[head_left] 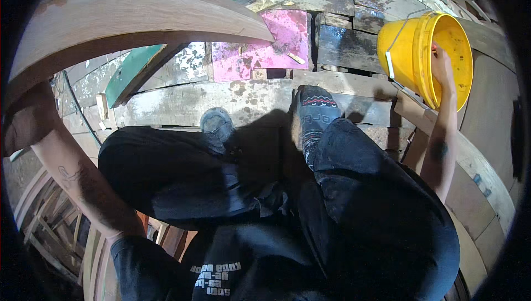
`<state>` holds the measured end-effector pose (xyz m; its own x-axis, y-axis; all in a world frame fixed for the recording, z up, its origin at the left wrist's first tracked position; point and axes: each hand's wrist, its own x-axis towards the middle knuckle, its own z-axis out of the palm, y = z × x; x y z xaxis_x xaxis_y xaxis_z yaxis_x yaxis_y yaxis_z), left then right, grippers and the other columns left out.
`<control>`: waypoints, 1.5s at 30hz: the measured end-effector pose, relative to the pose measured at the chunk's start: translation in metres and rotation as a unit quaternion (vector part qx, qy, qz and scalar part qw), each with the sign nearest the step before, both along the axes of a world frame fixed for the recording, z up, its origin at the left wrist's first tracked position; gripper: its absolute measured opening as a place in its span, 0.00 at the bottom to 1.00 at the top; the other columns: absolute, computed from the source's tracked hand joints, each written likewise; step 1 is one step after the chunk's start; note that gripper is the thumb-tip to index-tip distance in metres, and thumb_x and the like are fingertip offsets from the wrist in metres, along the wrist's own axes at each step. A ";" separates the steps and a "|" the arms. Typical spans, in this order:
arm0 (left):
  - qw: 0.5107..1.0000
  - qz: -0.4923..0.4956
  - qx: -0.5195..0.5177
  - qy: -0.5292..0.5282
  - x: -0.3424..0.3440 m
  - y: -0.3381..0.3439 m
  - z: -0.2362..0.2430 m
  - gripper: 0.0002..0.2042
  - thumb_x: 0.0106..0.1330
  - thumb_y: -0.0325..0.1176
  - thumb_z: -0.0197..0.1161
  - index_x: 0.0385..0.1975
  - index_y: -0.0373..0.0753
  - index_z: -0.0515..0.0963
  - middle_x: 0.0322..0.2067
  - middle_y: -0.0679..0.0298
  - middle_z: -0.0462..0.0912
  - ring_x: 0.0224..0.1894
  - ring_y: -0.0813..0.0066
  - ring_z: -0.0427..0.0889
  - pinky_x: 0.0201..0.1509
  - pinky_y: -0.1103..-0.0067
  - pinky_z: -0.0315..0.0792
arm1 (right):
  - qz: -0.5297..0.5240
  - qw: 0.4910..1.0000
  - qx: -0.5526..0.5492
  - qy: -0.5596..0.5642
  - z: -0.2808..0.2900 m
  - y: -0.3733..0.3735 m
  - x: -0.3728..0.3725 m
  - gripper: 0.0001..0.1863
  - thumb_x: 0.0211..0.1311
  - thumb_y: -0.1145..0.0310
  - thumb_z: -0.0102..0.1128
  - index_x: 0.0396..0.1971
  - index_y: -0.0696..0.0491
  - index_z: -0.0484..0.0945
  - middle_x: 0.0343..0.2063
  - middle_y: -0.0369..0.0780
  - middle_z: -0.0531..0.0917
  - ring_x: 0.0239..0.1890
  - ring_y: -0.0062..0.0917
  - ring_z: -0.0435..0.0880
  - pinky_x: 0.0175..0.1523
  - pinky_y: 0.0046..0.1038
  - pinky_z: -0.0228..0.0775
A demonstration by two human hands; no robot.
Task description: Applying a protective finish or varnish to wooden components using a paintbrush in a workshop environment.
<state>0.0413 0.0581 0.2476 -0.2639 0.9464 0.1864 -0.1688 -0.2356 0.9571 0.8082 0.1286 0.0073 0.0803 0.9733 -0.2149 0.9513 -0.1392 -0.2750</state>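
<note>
A yellow bucket (405, 52) is at the right, with a wire handle and a white grip on its near-left side. My right hand (441, 66) reaches into its mouth. The fingers are closed at a small red thing (434, 49), of which only a bit shows. On the left, a long curved timber (149, 16) sweeps from the left edge toward the middle, tapering to a point. My left forearm goes up under the timber's near end, where my left hand (27, 115) lies in shadow at the rim. Its fingers cannot be made out.
Worn planks (204, 102) form the floor, with dark gaps between them. A pink painted board (287, 32) lies past my feet, a wood scrap (296, 58) on it. A green board (133, 74) slants under the timber. Thin strips of wood (50, 234) fill the lower left.
</note>
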 end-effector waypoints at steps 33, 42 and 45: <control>0.985 0.060 0.019 0.160 0.032 -0.060 0.018 0.27 0.73 0.39 0.44 0.69 0.33 0.61 0.65 0.56 0.69 0.63 0.68 0.72 0.67 0.72 0.64 | -0.229 0.814 0.438 0.306 0.076 -0.038 -0.038 0.19 0.71 0.59 0.59 0.44 0.62 0.79 0.34 0.41 0.84 0.33 0.21 0.84 0.40 0.23 0.77; 0.975 -0.027 0.086 0.204 0.082 -0.041 0.034 0.34 0.67 0.40 0.46 0.72 0.29 0.54 0.72 0.50 0.56 0.74 0.61 0.55 0.76 0.73 0.45 | -0.190 0.865 0.414 0.209 0.046 -0.035 -0.042 0.16 0.73 0.61 0.55 0.44 0.60 0.80 0.34 0.38 0.84 0.32 0.21 0.82 0.37 0.22 0.77; 0.974 -0.012 0.098 0.204 0.077 -0.035 0.023 0.35 0.67 0.40 0.46 0.72 0.28 0.53 0.72 0.49 0.56 0.74 0.60 0.54 0.76 0.73 0.45 | -0.191 0.835 0.461 0.232 0.066 -0.034 -0.043 0.15 0.73 0.62 0.55 0.44 0.60 0.79 0.34 0.39 0.83 0.31 0.19 0.82 0.36 0.23 0.77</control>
<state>0.1179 0.0229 0.2701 -0.1087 0.8874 0.4479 0.2076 -0.4204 0.8833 0.7649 0.0946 0.0734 0.5388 0.6653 0.5168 0.6470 0.0660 -0.7596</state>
